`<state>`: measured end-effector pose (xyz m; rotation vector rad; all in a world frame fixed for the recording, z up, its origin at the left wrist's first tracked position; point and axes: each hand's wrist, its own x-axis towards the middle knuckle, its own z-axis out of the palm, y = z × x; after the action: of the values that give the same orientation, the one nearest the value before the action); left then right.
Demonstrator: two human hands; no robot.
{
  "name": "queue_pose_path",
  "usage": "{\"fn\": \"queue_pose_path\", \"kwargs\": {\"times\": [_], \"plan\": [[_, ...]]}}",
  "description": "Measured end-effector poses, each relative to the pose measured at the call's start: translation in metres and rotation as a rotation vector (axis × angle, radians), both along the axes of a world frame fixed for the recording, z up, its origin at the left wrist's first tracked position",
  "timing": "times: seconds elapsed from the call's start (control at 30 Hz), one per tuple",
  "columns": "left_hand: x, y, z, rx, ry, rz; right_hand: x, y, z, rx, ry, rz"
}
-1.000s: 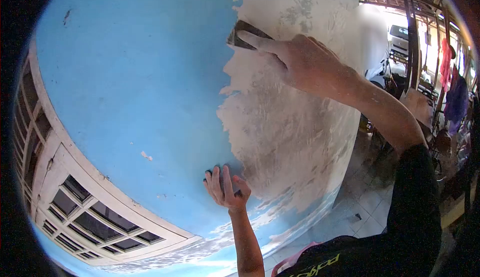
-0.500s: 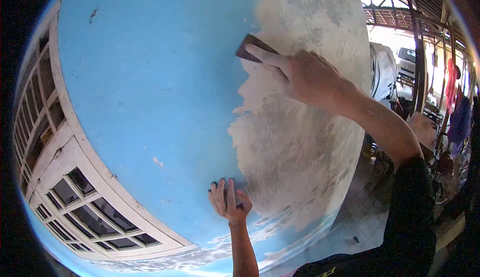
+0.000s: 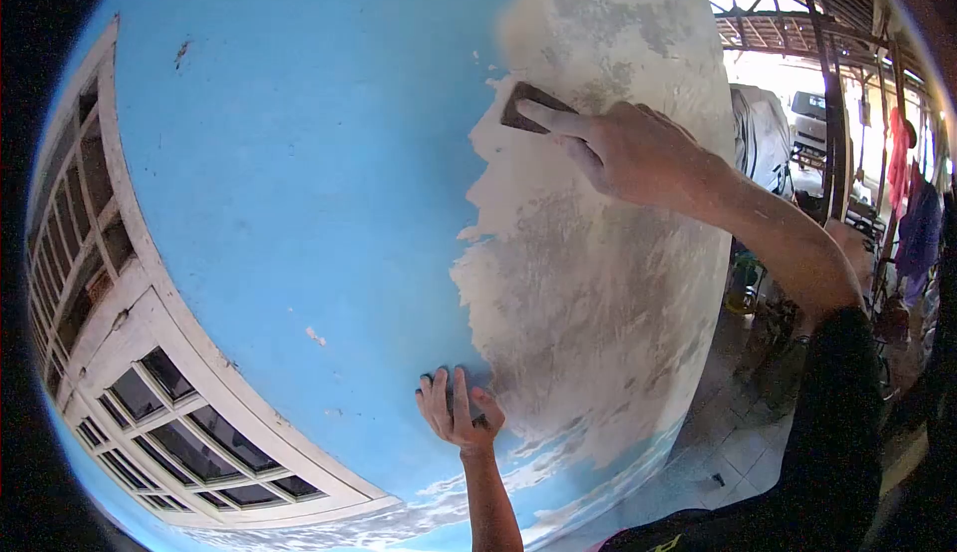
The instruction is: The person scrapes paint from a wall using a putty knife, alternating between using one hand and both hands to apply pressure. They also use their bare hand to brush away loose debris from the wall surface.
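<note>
My right hand [image 3: 648, 153] presses a dark, flat rectangle of sandpaper [image 3: 528, 106] against the wall, index finger stretched along it. The sandpaper lies over the pale putty patch [image 3: 598, 283], near its ragged left border with the blue paint [image 3: 329, 153]. Lower down, my left hand [image 3: 459, 409] rests against the wall with its fingers spread, at the lower left edge of the patch. A dark area shows between its thumb and fingers.
A white-framed door with glass panes [image 3: 189, 447] stands at the left. Beyond the wall's right edge are a tiled floor [image 3: 733, 452], a covered vehicle [image 3: 760, 133], hanging clothes [image 3: 915, 233] and wooden posts [image 3: 835, 133]. Small chips mark the blue paint.
My right hand has moved the sandpaper right and slightly down, off the blue border onto the pale patch. The left hand stays at the same spot on the wall. The view has shifted slightly.
</note>
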<state>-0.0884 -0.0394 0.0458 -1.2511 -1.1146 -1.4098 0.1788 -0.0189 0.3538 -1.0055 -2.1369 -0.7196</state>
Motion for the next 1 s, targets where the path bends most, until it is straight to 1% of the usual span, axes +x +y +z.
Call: {"fn": "queue_pose_path", "kwargs": {"times": [0.07,0.13,0.2,0.27,0.33,0.37,0.43,0.47,0.53,0.63,0.67,0.73,0.83,0.87,0.93,0.97,1.0], "plan": [[0.000,0.001,0.000,0.044,0.011,-0.003,0.002,0.003,0.000,-0.011,-0.008,-0.006],[0.005,0.002,0.003,0.031,-0.011,0.009,0.003,0.016,-0.002,0.086,-0.032,0.019],[-0.001,-0.004,0.000,0.013,-0.021,0.030,0.002,0.013,-0.006,0.056,-0.004,0.010],[0.001,-0.002,0.000,-0.006,-0.022,-0.001,0.000,0.015,0.001,0.045,0.012,-0.009],[0.001,-0.002,-0.001,-0.007,-0.020,-0.001,-0.007,0.024,0.008,0.106,0.038,0.147],[0.000,-0.002,-0.002,-0.005,-0.014,-0.005,-0.004,0.017,0.007,0.101,0.040,0.149],[0.000,-0.004,-0.001,-0.014,-0.001,-0.003,0.001,-0.003,0.005,-0.077,0.015,0.027],[0.000,-0.004,0.000,-0.012,0.001,-0.003,-0.001,0.000,0.004,-0.074,0.013,0.032],[-0.001,0.000,0.000,0.009,-0.001,0.000,-0.002,0.008,0.005,0.005,0.051,0.124],[-0.001,0.000,-0.003,0.017,0.016,0.008,-0.014,0.006,0.015,0.032,0.036,0.056],[-0.003,0.000,-0.003,0.021,0.031,0.009,-0.008,0.008,0.009,0.029,0.043,0.055],[-0.007,-0.004,-0.006,-0.001,0.041,0.004,0.004,0.015,-0.008,0.111,0.030,0.034],[-0.005,0.002,-0.004,0.014,0.033,0.008,0.002,0.020,0.003,0.074,0.003,-0.028],[-0.004,0.002,-0.004,0.030,0.033,0.020,0.002,0.020,0.006,0.069,0.004,-0.031],[-0.002,0.000,-0.003,0.005,0.028,0.026,0.000,0.019,0.011,0.100,0.051,0.078],[-0.003,-0.003,-0.003,-0.021,0.024,0.028,0.003,0.019,0.005,0.092,0.062,0.075],[-0.006,-0.006,-0.004,-0.025,0.031,0.026,0.008,0.018,-0.002,0.097,0.051,0.020]]}}
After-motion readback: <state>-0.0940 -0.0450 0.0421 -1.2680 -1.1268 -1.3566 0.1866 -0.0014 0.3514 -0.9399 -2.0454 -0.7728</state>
